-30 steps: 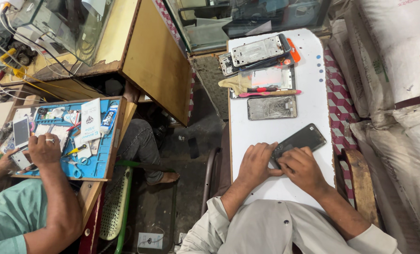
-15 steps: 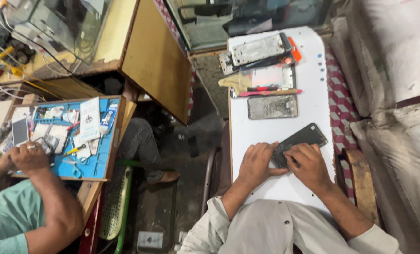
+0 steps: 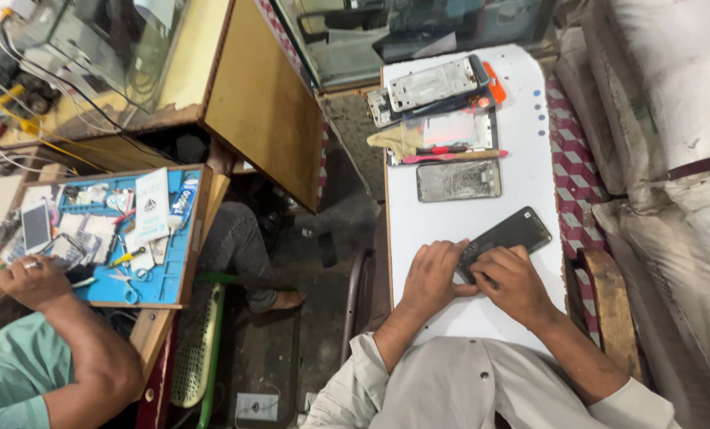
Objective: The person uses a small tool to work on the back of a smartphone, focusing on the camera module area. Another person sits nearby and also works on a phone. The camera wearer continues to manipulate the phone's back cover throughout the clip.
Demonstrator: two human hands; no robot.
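Observation:
A black phone (image 3: 512, 233) lies slantwise on the white table (image 3: 530, 151). My left hand (image 3: 433, 276) rests on the table with its fingers against the phone's near left end. My right hand (image 3: 512, 283) covers the phone's near end from the right, fingers curled on it. Both hands hold the phone down; what my fingertips do on it is hidden.
Farther along the table lie an opened phone body (image 3: 459, 180), a red pen-like tool (image 3: 455, 156), phone frames (image 3: 438, 83) and a yellowish cloth (image 3: 394, 141). At the left, another person's hand (image 3: 33, 280) works at a blue mat (image 3: 160, 274) strewn with parts. White sacks (image 3: 673, 87) stand on the right.
My hands and the phone have barely moved. The other person's hand at the left has drawn back from the blue mat's middle toward its near edge.

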